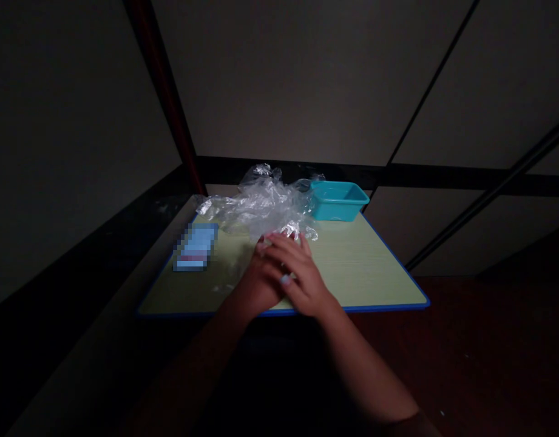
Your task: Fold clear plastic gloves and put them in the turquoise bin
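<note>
My right hand (pixel 301 274) lies across the top of my left hand (pixel 260 284), near the front edge of the table. The fingers of my right hand are stretched out and a little apart, with no object visible in them. Most of my left hand's fingers are hidden beneath it, so their pose is unclear. Just beyond my fingertips spreads a crumpled heap of clear plastic bags or film (pixel 265 203), its near edge close to them.
The pale table (pixel 365 267) has a blue rim. A turquoise plastic basket (pixel 337 209) stands at the back right, touching the plastic. At the left lies a flat light-blue rectangular item (pixel 196 246), blurred out. Panelled walls (pixel 288 85) rise behind and at the left.
</note>
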The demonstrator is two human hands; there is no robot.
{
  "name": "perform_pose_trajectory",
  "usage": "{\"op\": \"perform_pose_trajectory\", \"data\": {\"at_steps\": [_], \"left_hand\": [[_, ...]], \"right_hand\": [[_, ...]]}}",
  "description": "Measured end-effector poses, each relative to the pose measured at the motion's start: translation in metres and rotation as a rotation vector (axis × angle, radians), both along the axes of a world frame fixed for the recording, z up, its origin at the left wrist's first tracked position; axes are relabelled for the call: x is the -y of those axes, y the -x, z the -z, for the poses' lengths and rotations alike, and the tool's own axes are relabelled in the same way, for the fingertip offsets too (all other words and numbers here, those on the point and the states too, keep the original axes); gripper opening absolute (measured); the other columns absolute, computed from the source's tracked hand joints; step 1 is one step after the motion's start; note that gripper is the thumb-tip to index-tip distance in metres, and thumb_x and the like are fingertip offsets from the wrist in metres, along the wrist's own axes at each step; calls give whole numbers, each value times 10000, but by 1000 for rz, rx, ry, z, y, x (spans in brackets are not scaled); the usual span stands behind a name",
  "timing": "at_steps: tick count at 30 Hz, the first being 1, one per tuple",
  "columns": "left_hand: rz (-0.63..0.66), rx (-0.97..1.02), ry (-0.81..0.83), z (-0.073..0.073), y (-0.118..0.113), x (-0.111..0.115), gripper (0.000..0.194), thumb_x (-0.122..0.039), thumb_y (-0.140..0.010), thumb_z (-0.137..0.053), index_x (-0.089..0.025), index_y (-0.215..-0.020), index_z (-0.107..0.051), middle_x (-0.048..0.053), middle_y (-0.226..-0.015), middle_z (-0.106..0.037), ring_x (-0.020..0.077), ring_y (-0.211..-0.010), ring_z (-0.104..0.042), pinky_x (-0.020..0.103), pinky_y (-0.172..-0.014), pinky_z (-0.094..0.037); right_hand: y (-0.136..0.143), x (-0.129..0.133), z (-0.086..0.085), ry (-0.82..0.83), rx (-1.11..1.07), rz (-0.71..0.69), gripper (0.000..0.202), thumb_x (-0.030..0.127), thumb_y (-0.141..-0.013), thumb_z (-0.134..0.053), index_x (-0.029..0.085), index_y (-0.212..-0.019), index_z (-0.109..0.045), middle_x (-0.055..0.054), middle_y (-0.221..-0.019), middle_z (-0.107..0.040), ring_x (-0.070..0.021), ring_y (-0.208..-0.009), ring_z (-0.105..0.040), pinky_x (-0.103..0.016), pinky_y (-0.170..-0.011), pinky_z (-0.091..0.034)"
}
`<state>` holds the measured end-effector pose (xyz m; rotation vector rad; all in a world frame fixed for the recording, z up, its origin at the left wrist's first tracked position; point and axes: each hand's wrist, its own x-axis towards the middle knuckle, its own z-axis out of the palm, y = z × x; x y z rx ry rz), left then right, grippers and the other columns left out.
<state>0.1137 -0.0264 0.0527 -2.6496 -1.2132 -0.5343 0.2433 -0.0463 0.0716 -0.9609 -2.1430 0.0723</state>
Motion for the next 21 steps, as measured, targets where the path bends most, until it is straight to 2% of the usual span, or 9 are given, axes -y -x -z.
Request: {"op": "perform_pose_trajectory", "data": {"at_steps": [2,4,5,8,11,17,21], "left_hand": [[59,-27,13,-3,13,4,475,-423,-919,-488,-244,-1359,-502,92,-1531,-379,267,-1442,-270,558,-1166,-202],[37,-14,28,3,26,10,526,-440,-930,-465,-225,-1409,-445,112,-1555,-324,280,-1449,-250,604,-1149,-193],[15,-7,43,8,31,13,550,-453,-930,-459,-220,-1426,-421,111,-1557,-317,285,-1449,-250,623,-1143,-188],[-81,-11,102,29,38,19,592,-473,-935,-432,-187,-1450,-383,114,-1556,-305,296,-1443,-262,651,-1131,-188],[-140,-16,138,41,31,21,587,-467,-953,-381,-171,-1460,-369,111,-1555,-294,286,-1446,-257,637,-1145,-163],[-63,-38,240,37,-12,17,567,-430,-992,-242,-180,-1500,-278,64,-1580,-233,220,-1472,-185,578,-1173,-153],[-37,-38,280,39,-26,12,649,-517,-975,-242,-139,-1502,-259,76,-1582,-213,231,-1476,-169,600,-1176,-93]], "right_hand": [[-24,0,6,26,-116,228,515,406,-994,-207,202,-1398,-452,-100,-1487,-443,-211,-1408,-340,-529,-1164,-128],[-44,3,19,138,3,406,494,397,-985,-285,221,-1426,-420,-102,-1512,-403,-243,-1424,-308,-601,-1148,-72],[-50,6,27,205,95,449,500,397,-983,-301,231,-1445,-396,-100,-1528,-371,-261,-1432,-288,-640,-1133,-37],[-58,19,50,349,322,428,548,429,-981,-322,248,-1498,-295,-79,-1553,-304,-271,-1450,-237,-686,-1108,19],[-53,29,59,387,441,413,607,460,-978,-322,225,-1526,-206,-70,-1569,-247,-256,-1461,-202,-659,-1127,18],[-45,30,57,419,510,497,617,431,-979,-287,156,-1525,-205,-80,-1574,-197,-230,-1467,-186,-596,-1160,6],[-49,29,60,444,535,544,612,387,-967,-289,136,-1521,-221,-92,-1566,-220,-223,-1462,-204,-564,-1173,-21]]}}
